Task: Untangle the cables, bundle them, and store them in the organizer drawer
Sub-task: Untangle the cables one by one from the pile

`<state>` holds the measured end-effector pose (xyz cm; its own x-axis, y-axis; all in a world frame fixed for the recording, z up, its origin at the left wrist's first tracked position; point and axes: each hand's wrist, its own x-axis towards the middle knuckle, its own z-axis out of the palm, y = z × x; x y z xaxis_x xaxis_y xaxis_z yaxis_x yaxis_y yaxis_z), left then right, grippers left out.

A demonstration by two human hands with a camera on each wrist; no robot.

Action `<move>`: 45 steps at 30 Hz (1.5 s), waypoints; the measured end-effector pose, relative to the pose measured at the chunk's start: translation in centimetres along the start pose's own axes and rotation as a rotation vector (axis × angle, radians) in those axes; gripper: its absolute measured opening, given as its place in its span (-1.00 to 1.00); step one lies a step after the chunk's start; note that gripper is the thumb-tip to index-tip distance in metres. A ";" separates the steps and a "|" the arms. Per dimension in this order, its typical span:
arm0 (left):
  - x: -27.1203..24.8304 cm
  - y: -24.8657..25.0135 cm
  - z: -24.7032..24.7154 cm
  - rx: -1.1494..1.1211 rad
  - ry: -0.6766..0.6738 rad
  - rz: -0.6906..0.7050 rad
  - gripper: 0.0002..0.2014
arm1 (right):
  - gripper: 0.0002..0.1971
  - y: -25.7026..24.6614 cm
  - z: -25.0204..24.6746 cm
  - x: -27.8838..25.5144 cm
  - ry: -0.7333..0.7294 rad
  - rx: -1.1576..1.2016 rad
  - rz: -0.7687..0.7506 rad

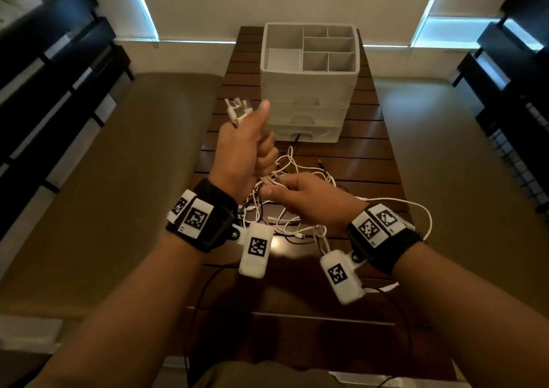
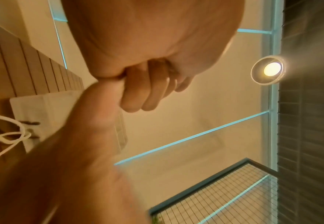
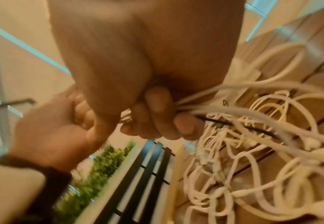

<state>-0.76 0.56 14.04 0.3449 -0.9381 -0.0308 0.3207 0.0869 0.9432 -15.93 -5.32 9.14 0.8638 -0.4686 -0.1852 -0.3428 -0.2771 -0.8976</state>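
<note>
Left wrist cam: fist, organizer, cables, room fittings.

Left hand (image 2: 147, 63) fills top centre w/ fingers (image 2: 138, 97) curled into palm; contents of grip not visible. Blurred forearm/hand (image 2: 71, 151) runs diag. from lower left up to the fist (whose, can't tell). White organizer (image 2: 40, 115) behind it, on slatted wood table (image 2: 23, 63). White cables (image 2: 4, 136) loop at left edge, in front of organizer. Round lamp (image 2: 268, 69) lit, right of centre. Wire-mesh panel (image 2: 224, 197) w/ dark frame at bottom right; dark ribbed wall (image 2: 310, 121) at right edge.

Glossy slatted wood table (image 1: 371, 162), matt white plastic organizer (image 1: 309, 90), smooth white cables (image 1: 300, 168)
</note>
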 end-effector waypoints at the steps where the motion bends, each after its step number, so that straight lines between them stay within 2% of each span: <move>1: 0.1 0.1 -0.2 -0.004 0.012 0.008 -0.49 | -0.47 0.7 0.1 -0.1 0.009 -0.086 -0.007; 3: 0.3 0.1 -0.6 -0.002 0.045 0.024 -0.47 | -0.55 2.6 0.2 -0.4 -0.040 -0.253 0.040; 6: 0.4 0.1 -1.3 0.022 0.097 0.045 -0.48 | -0.60 5.7 0.2 -0.7 -0.155 -0.408 0.233; 7: 0.4 0.2 -1.5 0.024 0.110 0.052 -0.48 | -0.60 6.4 0.0 -0.9 -0.128 -0.444 0.279; 9: 0.4 0.4 -2.3 0.058 0.136 0.077 -0.49 | -0.58 7.3 -0.5 -1.1 0.017 -0.549 0.315; 11: 0.3 0.3 -2.9 0.118 0.155 0.108 -0.50 | -0.60 7.1 -1.2 -1.1 0.160 -0.722 0.305; 13: 0.1 0.1 -3.2 0.161 0.178 0.123 -0.52 | -0.67 6.6 -2.3 -1.2 0.242 -0.785 0.284; 17: 0.2 0.4 -4.6 0.211 0.239 0.116 -0.53 | -0.60 5.4 -5.2 -2.0 0.226 -0.515 0.264; 20: 0.3 0.4 -5.1 0.231 0.264 0.118 -0.54 | -0.57 4.5 -5.9 -2.5 0.292 -0.377 0.140; 22: 0.6 0.5 -5.5 0.203 0.303 0.129 -0.57 | -0.58 4.6 -5.9 -2.7 0.189 -0.366 0.161; 24: 1.0 1.0 -6.3 0.167 0.354 0.144 -0.61 | -0.70 6.0 -5.8 -2.8 0.004 -0.443 0.274; 26: 1.3 1.7 -7.2 0.139 0.386 0.168 -0.60 | -0.84 7.8 -6.0 -3.4 -0.080 -0.578 0.353; 28: 1.4 2.0 -7.7 0.123 0.393 0.185 -0.53 | -0.84 9.2 -6.1 -4.0 -0.035 -0.543 0.403; 29: 1.5 2.0 -7.8 0.120 0.394 0.189 -0.52 | -0.82 9.6 -6.1 -4.3 0.014 -0.414 0.414; 31: 1.5 1.8 -8.0 0.125 0.403 0.191 -0.51 | -0.80 9.9 -6.2 -4.7 0.169 -0.138 0.436; 33: 1.5 1.4 -8.2 0.135 0.415 0.177 -0.50 | -0.75 10.4 -6.6 -4.5 0.371 0.007 0.440; 35: 1.4 1.1 -8.3 0.155 0.413 0.162 -0.50 | -0.74 11.0 -7.1 -4.2 0.567 0.010 0.425; 37: 1.5 0.7 -8.3 0.187 0.412 0.146 -0.55 | -0.75 11.2 -7.6 -3.8 0.687 -0.002 0.399; 40: 1.4 0.4 -8.1 0.237 0.393 0.110 -0.57 | -0.73 10.1 -7.8 -3.8 0.724 0.079 0.269; 43: 1.0 0.1 -7.1 0.335 0.303 0.062 -0.56 | -0.73 7.7 -7.9 -4.2 0.596 0.148 0.068; 45: 0.9 -0.8 -6.2 0.422 0.242 0.011 -0.58 | -0.71 5.7 -7.8 -4.3 0.496 0.208 0.018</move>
<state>4.70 1.75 11.21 0.5579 -0.8285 -0.0490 -0.0523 -0.0940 0.9942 -24.48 -11.40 7.95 0.5628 -0.8259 -0.0348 -0.2319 -0.1173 -0.9656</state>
